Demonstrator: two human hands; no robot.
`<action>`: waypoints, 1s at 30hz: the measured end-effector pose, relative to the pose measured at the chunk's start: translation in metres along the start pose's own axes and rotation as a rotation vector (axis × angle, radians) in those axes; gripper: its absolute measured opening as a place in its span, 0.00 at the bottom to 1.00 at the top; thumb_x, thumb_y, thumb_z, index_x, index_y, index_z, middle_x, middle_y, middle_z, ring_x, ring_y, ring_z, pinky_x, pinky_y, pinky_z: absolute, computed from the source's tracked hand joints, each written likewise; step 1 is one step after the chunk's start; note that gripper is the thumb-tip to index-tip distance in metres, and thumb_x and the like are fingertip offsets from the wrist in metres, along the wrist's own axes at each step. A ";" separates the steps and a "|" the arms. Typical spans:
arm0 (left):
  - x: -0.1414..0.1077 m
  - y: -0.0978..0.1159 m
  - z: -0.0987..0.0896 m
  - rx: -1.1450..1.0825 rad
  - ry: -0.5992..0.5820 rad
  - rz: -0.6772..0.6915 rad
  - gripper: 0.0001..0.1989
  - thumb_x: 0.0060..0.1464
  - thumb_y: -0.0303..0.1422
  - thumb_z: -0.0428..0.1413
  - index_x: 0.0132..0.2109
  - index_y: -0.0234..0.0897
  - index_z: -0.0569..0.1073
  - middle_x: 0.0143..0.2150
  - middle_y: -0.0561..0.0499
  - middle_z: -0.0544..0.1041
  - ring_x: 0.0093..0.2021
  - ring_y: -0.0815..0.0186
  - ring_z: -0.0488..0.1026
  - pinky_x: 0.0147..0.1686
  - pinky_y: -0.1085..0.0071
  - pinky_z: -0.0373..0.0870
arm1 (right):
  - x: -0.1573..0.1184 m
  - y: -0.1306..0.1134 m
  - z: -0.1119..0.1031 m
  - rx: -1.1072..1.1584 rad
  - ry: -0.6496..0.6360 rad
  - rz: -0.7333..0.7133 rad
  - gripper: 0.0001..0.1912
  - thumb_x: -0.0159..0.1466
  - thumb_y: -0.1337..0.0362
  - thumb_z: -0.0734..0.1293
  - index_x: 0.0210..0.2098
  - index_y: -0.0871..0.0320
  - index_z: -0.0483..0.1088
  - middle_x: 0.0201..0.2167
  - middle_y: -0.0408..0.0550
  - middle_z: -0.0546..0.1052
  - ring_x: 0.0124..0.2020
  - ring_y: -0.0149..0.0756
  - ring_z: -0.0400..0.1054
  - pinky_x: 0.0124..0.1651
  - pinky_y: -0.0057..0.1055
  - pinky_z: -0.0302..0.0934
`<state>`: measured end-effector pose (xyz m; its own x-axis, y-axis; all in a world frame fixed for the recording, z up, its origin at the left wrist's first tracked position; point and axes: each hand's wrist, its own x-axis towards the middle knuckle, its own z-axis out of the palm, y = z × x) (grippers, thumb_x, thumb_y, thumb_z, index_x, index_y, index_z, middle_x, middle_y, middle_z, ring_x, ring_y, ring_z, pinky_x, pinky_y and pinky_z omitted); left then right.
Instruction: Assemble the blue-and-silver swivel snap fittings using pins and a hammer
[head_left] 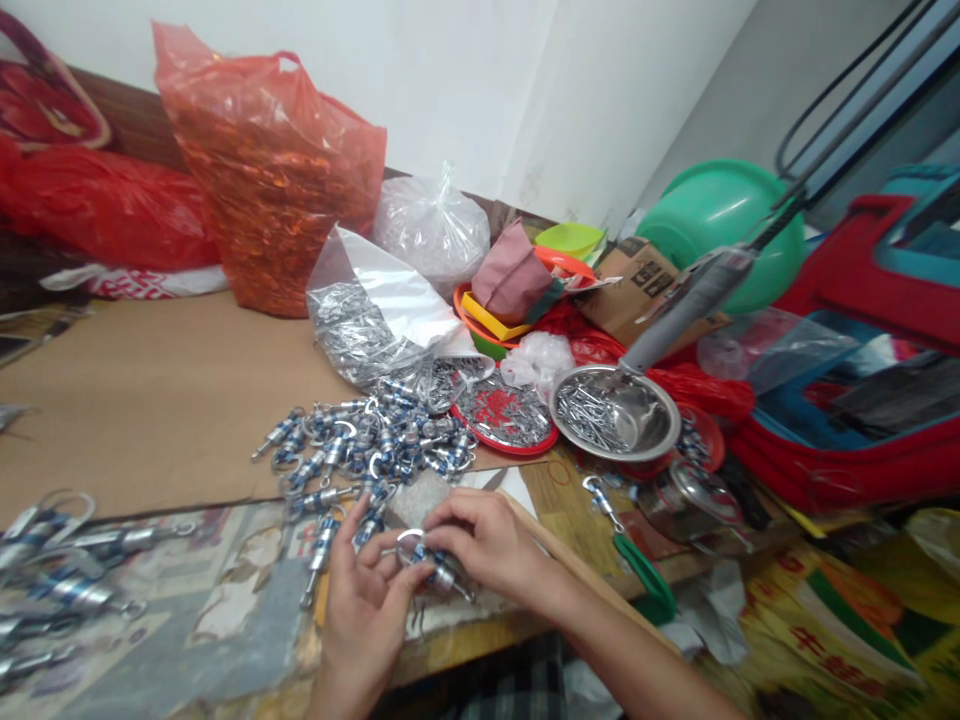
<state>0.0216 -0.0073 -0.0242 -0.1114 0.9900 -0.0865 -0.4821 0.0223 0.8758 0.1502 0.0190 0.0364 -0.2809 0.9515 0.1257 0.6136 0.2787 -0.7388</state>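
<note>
Near the table's front edge, my left hand (371, 600) and my right hand (480, 540) come together on a small blue-and-silver metal fitting (444, 575) with a curved ring at its top. The thumb and fingers of my left hand hold it from the left, and my right hand's fingers pinch its upper right side. Just behind my hands lies a large pile of similar blue-and-silver fittings (390, 435). More of these fittings (64, 580) lie at the far left. A clear plastic piece (420, 498) is partly hidden behind my hands.
A steel bowl (652, 425) holds metal pins, beside a red tray (551, 442) of small metal parts. A clear bag (360, 320) and an orange bag (277, 180) stand behind. A green-handled tool (645, 575) lies right, near a glass jar (694, 500).
</note>
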 end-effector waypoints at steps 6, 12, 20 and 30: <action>0.000 0.001 0.000 0.002 0.001 0.021 0.40 0.39 0.26 0.61 0.58 0.45 0.52 0.30 0.53 0.76 0.27 0.69 0.74 0.28 0.75 0.73 | -0.004 0.001 0.002 0.021 -0.001 0.017 0.04 0.53 0.70 0.69 0.26 0.58 0.76 0.22 0.42 0.74 0.26 0.29 0.67 0.31 0.23 0.58; 0.003 0.005 0.002 0.037 0.007 0.009 0.41 0.37 0.26 0.62 0.58 0.45 0.53 0.29 0.54 0.76 0.26 0.68 0.75 0.26 0.75 0.73 | -0.004 0.009 0.019 -0.096 0.084 -0.114 0.06 0.56 0.66 0.67 0.31 0.57 0.77 0.24 0.45 0.73 0.27 0.30 0.66 0.31 0.23 0.58; 0.002 0.007 0.004 0.078 0.034 0.006 0.42 0.36 0.26 0.63 0.58 0.44 0.52 0.28 0.55 0.75 0.28 0.66 0.75 0.27 0.72 0.75 | -0.035 0.030 -0.022 -0.073 0.390 0.023 0.09 0.60 0.65 0.62 0.38 0.59 0.72 0.34 0.48 0.73 0.37 0.34 0.67 0.41 0.29 0.61; 0.000 0.008 0.007 0.063 0.060 0.029 0.43 0.35 0.26 0.62 0.58 0.42 0.53 0.27 0.55 0.75 0.26 0.68 0.74 0.24 0.75 0.74 | -0.091 0.057 -0.049 -0.330 0.128 0.222 0.11 0.61 0.65 0.58 0.43 0.59 0.64 0.38 0.51 0.72 0.41 0.37 0.67 0.43 0.34 0.62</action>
<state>0.0233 -0.0063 -0.0137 -0.1779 0.9802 -0.0871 -0.4226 0.0038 0.9063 0.2473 -0.0457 0.0154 -0.0333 0.9959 0.0840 0.8585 0.0715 -0.5079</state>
